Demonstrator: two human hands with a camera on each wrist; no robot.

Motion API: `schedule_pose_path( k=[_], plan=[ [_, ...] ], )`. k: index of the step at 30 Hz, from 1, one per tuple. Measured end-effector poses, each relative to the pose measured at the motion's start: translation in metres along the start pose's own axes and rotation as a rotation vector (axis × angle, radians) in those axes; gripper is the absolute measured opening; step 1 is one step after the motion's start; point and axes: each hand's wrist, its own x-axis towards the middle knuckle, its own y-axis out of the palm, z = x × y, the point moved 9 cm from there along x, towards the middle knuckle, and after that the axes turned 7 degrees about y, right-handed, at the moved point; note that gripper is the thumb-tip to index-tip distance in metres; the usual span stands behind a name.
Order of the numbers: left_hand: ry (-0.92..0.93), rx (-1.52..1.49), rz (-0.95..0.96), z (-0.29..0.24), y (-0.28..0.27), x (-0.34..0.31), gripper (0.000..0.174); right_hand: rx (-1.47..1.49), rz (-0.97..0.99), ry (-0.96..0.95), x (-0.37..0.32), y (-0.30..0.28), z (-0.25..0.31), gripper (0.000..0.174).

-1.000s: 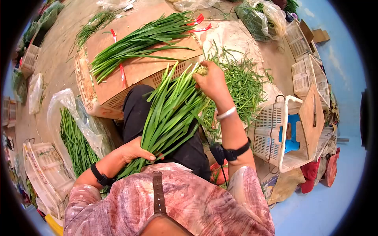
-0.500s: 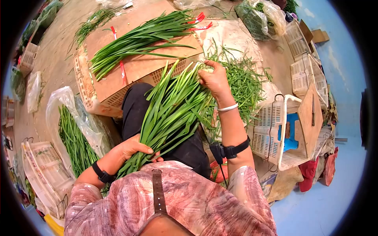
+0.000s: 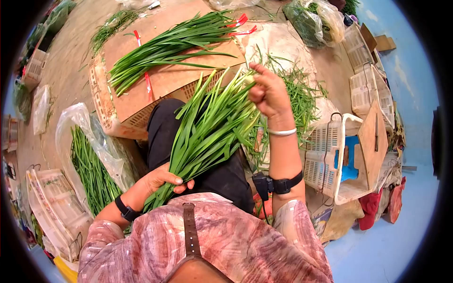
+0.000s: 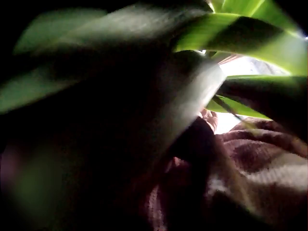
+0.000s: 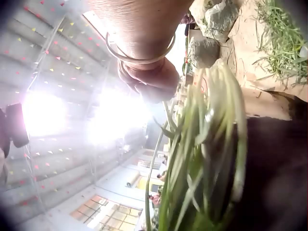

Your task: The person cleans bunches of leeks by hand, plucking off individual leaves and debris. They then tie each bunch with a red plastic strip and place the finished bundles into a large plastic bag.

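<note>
A large loose bunch of garlic chives [image 3: 207, 127] lies slantwise over the dark-trousered lap in the head view, pale stem ends at upper right. My left hand [image 3: 163, 180] grips its leafy lower end near the shirt, thumb over the leaves. The left wrist view is mostly dark, with blurred leaves [image 4: 240, 29] and the patterned shirt. At the pale ends my right hand [image 3: 272, 94] has curled fingers and pinches a thin chive strand [image 5: 150, 178], which hangs from it in the right wrist view. The fingertips are partly hidden there.
Ahead, a tied-looking bundle of chives [image 3: 174, 47] with red ribbons [image 3: 147, 85] lies on a board [image 3: 127, 104] over a crate. Trimmings [image 3: 302, 104] are heaped on the right. A plastic bag of greens [image 3: 92, 165] stands left; a white crate [image 3: 323, 151] stands right.
My right hand has moved right and slightly outward from the bunch's pale ends, and its fingers have curled more. The left hand keeps its grip with little movement.
</note>
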Motion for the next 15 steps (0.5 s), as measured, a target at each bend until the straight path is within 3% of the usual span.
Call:
schedule_pose_path(
  k=[3, 5, 7, 9, 10, 12, 13, 15],
  plan=[
    [-0.015, 0.013, -0.016, -0.001, 0.0, 0.002, 0.06, 0.219, 0.238, 0.041, 0.011, -0.013, 0.025, 0.028],
    [-0.024, 0.012, -0.035, 0.0, -0.002, 0.002, 0.058, 0.311, 0.327, -0.084, 0.014, -0.035, 0.062, 0.027],
    [-0.006, -0.022, -0.033, 0.0, -0.004, 0.002, 0.058, 0.226, 0.112, -0.331, 0.01, -0.078, 0.11, 0.027],
    [-0.005, -0.041, -0.037, 0.001, -0.002, 0.0, 0.058, 0.229, -0.227, -0.587, 0.003, -0.133, 0.158, 0.035],
    [-0.001, -0.055, -0.035, 0.0, -0.001, 0.0, 0.059, 0.229, -0.225, -0.589, 0.008, -0.157, 0.17, 0.035],
    [0.004, -0.06, -0.036, 0.003, -0.004, 0.001, 0.059, -0.747, -0.751, -0.663, -0.004, -0.188, 0.191, 0.045],
    [0.005, -0.063, -0.036, 0.003, -0.005, 0.002, 0.059, -0.746, -0.753, -0.665, -0.004, -0.193, 0.187, 0.045],
    [0.017, -0.048, -0.037, 0.001, -0.002, 0.001, 0.059, -1.992, -0.961, -0.23, 0.004, -0.143, 0.153, 0.049]
  ],
)
